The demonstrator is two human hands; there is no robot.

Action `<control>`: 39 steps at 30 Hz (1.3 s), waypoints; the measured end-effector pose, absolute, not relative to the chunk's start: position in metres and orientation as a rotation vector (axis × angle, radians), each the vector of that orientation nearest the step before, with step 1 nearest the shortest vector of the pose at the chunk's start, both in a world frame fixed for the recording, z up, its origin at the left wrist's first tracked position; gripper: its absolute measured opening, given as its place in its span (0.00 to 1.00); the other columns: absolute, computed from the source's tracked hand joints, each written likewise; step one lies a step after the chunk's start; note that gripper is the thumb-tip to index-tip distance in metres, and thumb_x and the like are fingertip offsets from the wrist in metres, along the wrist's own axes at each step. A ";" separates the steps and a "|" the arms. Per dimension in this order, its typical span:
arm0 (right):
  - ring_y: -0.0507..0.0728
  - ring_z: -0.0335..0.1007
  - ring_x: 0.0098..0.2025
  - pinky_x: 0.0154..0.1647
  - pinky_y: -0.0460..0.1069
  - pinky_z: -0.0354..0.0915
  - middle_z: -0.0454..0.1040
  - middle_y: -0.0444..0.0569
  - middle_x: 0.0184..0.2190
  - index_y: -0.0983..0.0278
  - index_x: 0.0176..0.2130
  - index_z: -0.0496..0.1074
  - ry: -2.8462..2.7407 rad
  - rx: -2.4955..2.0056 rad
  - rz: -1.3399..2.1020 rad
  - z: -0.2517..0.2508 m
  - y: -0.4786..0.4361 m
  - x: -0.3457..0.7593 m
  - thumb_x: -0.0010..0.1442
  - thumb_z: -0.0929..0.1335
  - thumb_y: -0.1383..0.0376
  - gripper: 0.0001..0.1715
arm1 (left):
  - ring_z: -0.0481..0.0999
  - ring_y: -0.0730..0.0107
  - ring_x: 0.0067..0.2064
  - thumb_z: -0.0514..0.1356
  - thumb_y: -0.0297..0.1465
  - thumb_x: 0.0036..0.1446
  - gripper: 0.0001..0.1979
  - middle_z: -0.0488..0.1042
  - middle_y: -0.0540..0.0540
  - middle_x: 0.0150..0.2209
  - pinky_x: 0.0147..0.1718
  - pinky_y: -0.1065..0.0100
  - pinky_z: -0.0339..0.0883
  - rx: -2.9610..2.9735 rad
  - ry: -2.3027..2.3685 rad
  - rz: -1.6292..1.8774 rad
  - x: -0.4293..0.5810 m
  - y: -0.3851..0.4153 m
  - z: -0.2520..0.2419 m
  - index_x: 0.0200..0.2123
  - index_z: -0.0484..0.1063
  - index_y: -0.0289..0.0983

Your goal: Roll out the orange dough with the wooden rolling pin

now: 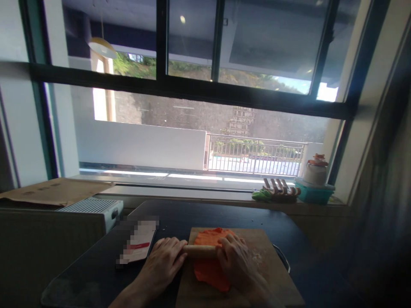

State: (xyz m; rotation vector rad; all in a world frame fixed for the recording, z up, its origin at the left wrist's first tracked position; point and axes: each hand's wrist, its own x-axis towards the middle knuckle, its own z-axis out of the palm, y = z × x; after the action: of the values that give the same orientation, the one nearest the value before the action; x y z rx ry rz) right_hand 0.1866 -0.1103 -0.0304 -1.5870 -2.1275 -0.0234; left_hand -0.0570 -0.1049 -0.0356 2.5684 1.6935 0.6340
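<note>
A wooden rolling pin (201,251) lies across a flattened sheet of orange dough (212,273). My left hand (168,256) is closed around the pin's left end, just past the board's left edge. Over the right part of the pin, my right hand (236,259) is closed too, covering that end and some of the dough. The dough rests on a wooden cutting board (272,278), which has a dusting of pale flour (257,256) to the right of my right hand.
A phone (139,244), partly blurred out, lies left of the board on the dark table (96,265). A metal handle (282,258) shows at the board's right. On the windowsill sit a teal box (316,193) and a brown rack (279,190). Brown paper (54,190) covers a radiator (93,204).
</note>
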 end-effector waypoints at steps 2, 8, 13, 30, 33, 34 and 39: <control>0.58 0.69 0.44 0.46 0.50 0.57 0.75 0.47 0.39 0.60 0.35 0.73 -2.086 -1.609 -0.097 -0.032 -0.095 0.180 0.67 0.59 0.65 0.14 | 0.73 0.59 0.47 0.49 0.39 0.64 0.16 0.76 0.45 0.42 0.50 0.58 0.63 2.525 1.665 0.690 -0.055 -0.102 -0.034 0.46 0.72 0.43; 0.55 0.73 0.34 0.33 0.47 0.56 0.77 0.47 0.32 0.60 0.36 0.72 -2.017 -1.657 -0.037 -0.010 -0.056 0.185 0.69 0.56 0.60 0.20 | 0.73 0.61 0.45 0.45 0.42 0.66 0.17 0.74 0.45 0.41 0.45 0.62 0.65 2.401 1.686 0.712 -0.039 -0.106 -0.022 0.41 0.71 0.42; 0.59 0.74 0.40 0.36 0.48 0.59 0.79 0.52 0.36 0.61 0.39 0.76 -2.004 -1.828 0.042 0.009 -0.012 0.206 0.66 0.59 0.60 0.18 | 0.73 0.61 0.43 0.42 0.34 0.66 0.20 0.73 0.43 0.40 0.43 0.61 0.64 2.514 1.792 0.420 0.003 -0.096 0.009 0.35 0.72 0.38; 0.56 0.68 0.47 0.50 0.48 0.60 0.74 0.50 0.43 0.62 0.44 0.73 -1.943 -1.566 -0.115 -0.019 -0.042 0.219 0.62 0.61 0.70 0.15 | 0.46 0.55 0.69 0.39 0.42 0.65 0.31 0.50 0.39 0.67 0.65 0.44 0.37 2.601 1.625 0.080 0.062 -0.116 -0.004 0.65 0.54 0.32; 0.56 0.68 0.45 0.48 0.48 0.60 0.74 0.50 0.41 0.63 0.42 0.74 -1.920 -1.569 -0.135 -0.020 -0.036 0.217 0.61 0.61 0.72 0.14 | 0.46 0.55 0.69 0.38 0.43 0.65 0.31 0.51 0.40 0.67 0.65 0.44 0.38 2.611 1.637 0.098 0.062 -0.107 -0.004 0.65 0.54 0.32; 0.55 0.69 0.44 0.47 0.47 0.61 0.74 0.50 0.41 0.63 0.41 0.74 -1.911 -1.578 -0.133 -0.020 -0.031 0.216 0.61 0.61 0.72 0.14 | 0.46 0.54 0.69 0.38 0.43 0.65 0.31 0.52 0.40 0.67 0.65 0.44 0.39 2.616 1.657 0.126 0.062 -0.101 -0.004 0.65 0.56 0.33; 0.55 0.70 0.41 0.44 0.47 0.62 0.75 0.49 0.39 0.63 0.40 0.75 -1.893 -1.580 -0.135 -0.019 -0.016 0.211 0.59 0.62 0.74 0.14 | 0.48 0.52 0.68 0.38 0.46 0.64 0.33 0.56 0.40 0.66 0.64 0.44 0.43 2.564 1.745 0.181 0.062 -0.084 -0.001 0.63 0.58 0.33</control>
State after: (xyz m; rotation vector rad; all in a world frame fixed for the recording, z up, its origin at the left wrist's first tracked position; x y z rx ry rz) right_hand 0.2108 -0.0159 -0.0194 -1.5798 -1.8929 -0.1353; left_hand 0.0624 -0.0837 -0.0007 2.5635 1.7450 0.1813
